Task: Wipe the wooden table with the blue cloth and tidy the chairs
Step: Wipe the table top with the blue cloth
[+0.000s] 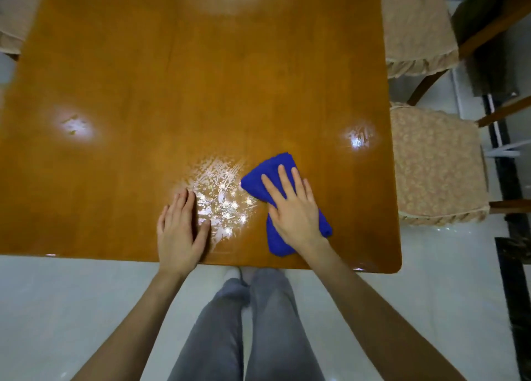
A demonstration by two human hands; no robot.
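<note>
Nearest my view are 2 grey trouser legs [253,323] over a pale tiled floor [71,300], with bare forearms reaching up to the near edge of the wooden desk [172,78].

I see the right hand [293,208] lying flat, palm down, on the blue cloth [275,168]. Its fingers [284,179] are extended and slightly spread, pressing the cloth against the desk rather than pinching it. The cloth is folded into a long pad that shows beyond the fingertips and again below the wrist, near the desk's front right corner.

The left hand [179,231] rests flat on the bare wood just beside it, fingers held close together, thumb angled out to the right. It holds nothing.

Between the 2 hands I see a streaky wet patch [221,193] glinting under the lights, the left fingertips touching its edge and the cloth at its right edge.

2 chairs stand along the desk's right side: the near chair [436,165] and the far chair [413,30], both with beige patterned seat covers. A third seat cover [14,21] shows at the far left corner.
</note>
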